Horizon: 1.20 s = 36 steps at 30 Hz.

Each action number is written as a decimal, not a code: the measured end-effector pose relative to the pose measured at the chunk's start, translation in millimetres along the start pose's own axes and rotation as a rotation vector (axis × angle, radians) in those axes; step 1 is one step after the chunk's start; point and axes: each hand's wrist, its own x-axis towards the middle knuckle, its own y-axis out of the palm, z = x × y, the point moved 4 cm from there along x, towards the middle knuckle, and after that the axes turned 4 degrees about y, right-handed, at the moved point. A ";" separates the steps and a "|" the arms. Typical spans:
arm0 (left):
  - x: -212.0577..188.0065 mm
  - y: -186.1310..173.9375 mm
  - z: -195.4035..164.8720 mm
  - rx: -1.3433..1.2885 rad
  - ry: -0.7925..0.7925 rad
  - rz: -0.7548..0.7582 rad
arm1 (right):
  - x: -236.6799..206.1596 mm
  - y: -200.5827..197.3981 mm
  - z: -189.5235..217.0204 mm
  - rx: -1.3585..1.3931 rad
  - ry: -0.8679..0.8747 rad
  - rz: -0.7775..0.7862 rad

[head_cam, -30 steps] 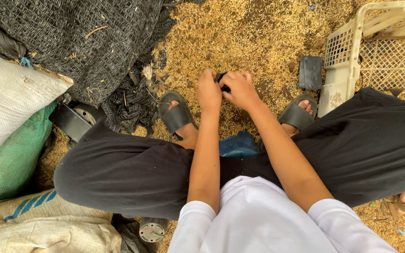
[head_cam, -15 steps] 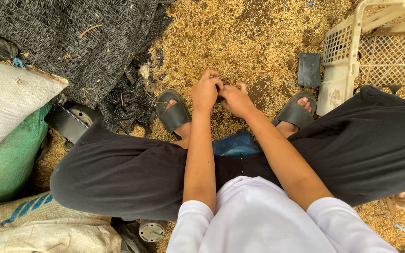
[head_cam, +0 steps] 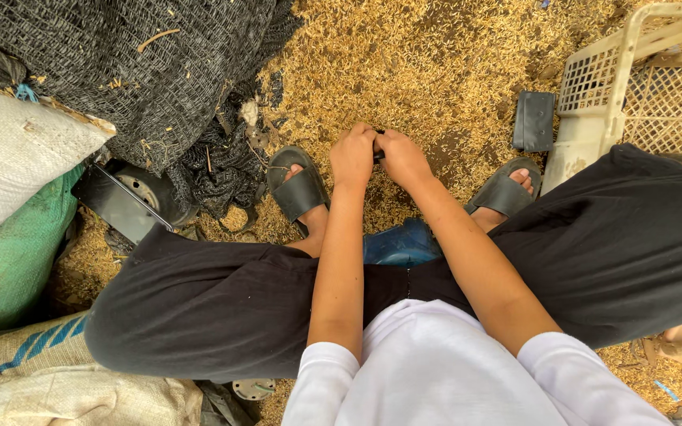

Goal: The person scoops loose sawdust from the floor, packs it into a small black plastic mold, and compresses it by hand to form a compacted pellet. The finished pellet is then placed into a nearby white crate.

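Sacks along left edge: white woven sack (head_cam: pixel 9 158) above, green sack (head_cam: pixel 5 260) below it, striped sack (head_cam: pixel 49 371) at bottom corner. Black netting (head_cam: pixel 128 71) heaped top left, trailing down beside a dark flat part with a round metal fitting (head_cam: pixel 132 197).

Centre: left hand (head_cam: pixel 353 156) and right hand (head_cam: pixel 404 158) pressed together low over the husk-strewn ground (head_cam: pixel 404 63), between the two grey sandals (left sandal (head_cam: pixel 297 185), right sandal (head_cam: pixel 507 189)). Fingers of both hands curled shut around a small dark object (head_cam: pixel 377 148), mostly hidden; only a sliver shows between the knuckles, so kind not determinable. Blue stool edge (head_cam: pixel 400 243) visible between the knees, under the forearms.

Right: dark rectangular pouch (head_cam: pixel 533 120) lying flat on the husks, just beside a cream plastic crate (head_cam: pixel 633 87).

Risk, as judged: object small and dark, grip shared across two hands. A slip would likely drop it into loose husks (deep litter, easy to lose) or toward the netting, where it could snag. Cramped reach between the knees adds to that.
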 end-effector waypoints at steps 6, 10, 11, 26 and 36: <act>-1.6 -15.7 22.7 0.001 -0.179 -0.071 | -8.7 2.2 4.4 0.493 -0.095 -0.354; -6.1 -33.1 33.3 -0.058 -0.208 -0.222 | -30.4 67.0 -5.7 0.317 -0.029 0.607; -7.3 -35.6 34.9 -0.089 -0.224 -0.220 | -45.9 86.4 -10.7 0.234 0.061 1.003; -22.2 -78.2 43.4 -0.211 -0.435 -0.225 | 20.5 -20.2 -70.7 0.195 0.437 -0.595; -36.3 -72.8 45.3 -0.219 -0.367 -0.242 | 38.0 17.8 -13.0 -0.344 -0.089 -0.101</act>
